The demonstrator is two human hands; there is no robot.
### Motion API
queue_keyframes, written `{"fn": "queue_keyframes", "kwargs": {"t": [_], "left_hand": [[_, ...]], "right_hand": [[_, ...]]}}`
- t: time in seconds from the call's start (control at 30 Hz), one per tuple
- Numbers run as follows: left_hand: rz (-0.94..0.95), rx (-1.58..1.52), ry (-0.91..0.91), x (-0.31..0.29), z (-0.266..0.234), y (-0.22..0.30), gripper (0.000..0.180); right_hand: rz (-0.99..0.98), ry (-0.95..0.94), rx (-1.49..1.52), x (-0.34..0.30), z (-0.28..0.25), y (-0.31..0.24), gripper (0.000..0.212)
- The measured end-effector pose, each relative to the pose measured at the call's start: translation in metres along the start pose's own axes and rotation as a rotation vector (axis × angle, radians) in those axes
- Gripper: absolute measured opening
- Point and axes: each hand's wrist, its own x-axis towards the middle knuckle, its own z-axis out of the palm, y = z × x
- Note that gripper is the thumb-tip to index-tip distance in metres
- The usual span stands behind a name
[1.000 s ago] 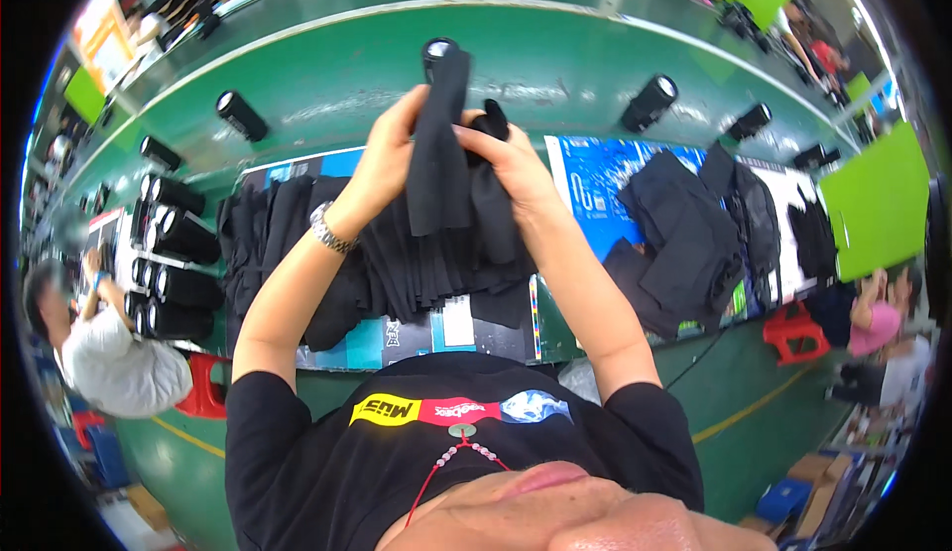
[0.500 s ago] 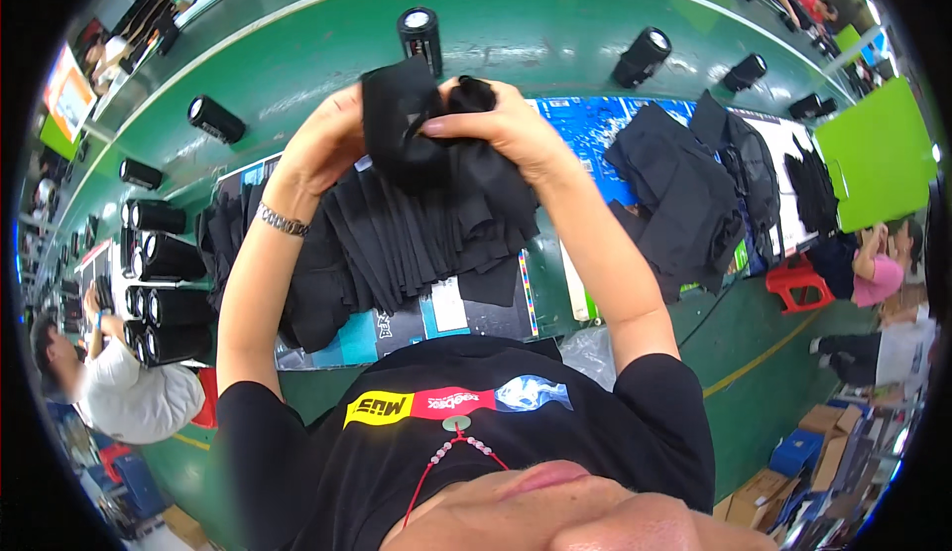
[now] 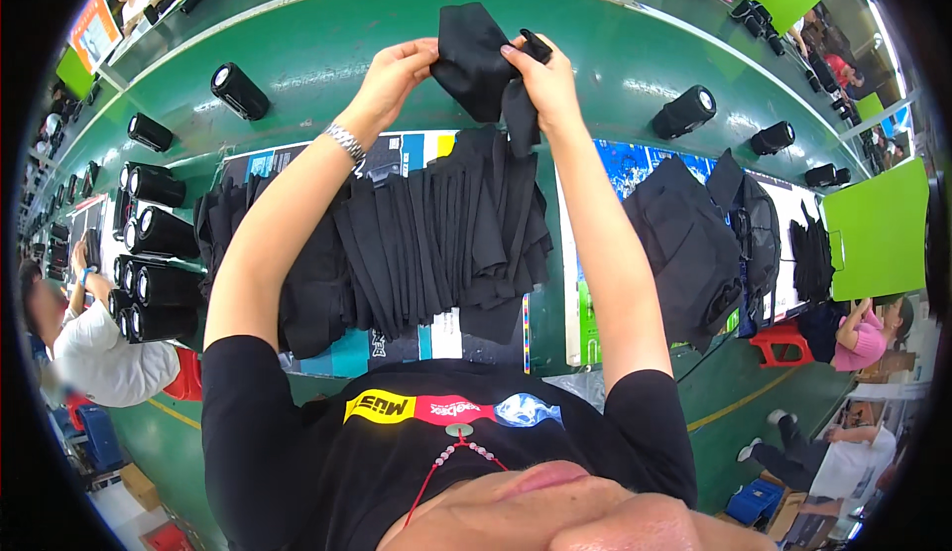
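Above the far side of the bench, a black cloth pouch is stretched between my two hands. My left hand pinches its left edge with thumb and fingers. On the other side, my right hand grips the right edge, and a black strap or cord end loops over its fingers. A loose flap of black cloth hangs below that hand. Whether anything is inside the pouch cannot be told. Below my hands, a thick row of folded black cloth pouches lies fanned out on printed cardboard sheets.
Black cylindrical speakers stand on the green bench at left, with more grouped beside my left arm. Another black speaker is at right. A pile of black cloth lies right of my forearm. People sit at both sides.
Both hands have moved farther out over the bench, and the pouch is now spread between them. The speaker formerly visible just beyond the pouch no longer shows there.
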Motion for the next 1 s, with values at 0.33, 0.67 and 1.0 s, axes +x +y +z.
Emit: {"fn": "queue_keyframes", "kwargs": {"t": [0.33, 0.67, 1.0], "left_hand": [[0.012, 0.004, 0.211, 0.089, -0.009, -0.069, 0.015], [-0.487, -0.023, 0.116, 0.117, -0.025, -0.064, 0.020], [-0.425, -0.246, -0.024, 0.141, 0.039, -0.068, 0.017]], "right_hand": [[-0.123, 0.336, -0.275, 0.069, 0.010, 0.049, 0.025], [0.376, 0.090, -0.335, 0.106, -0.017, 0.053, 0.040], [0.296, 0.065, -0.734, 0.121, -0.046, 0.063, 0.040]]}}
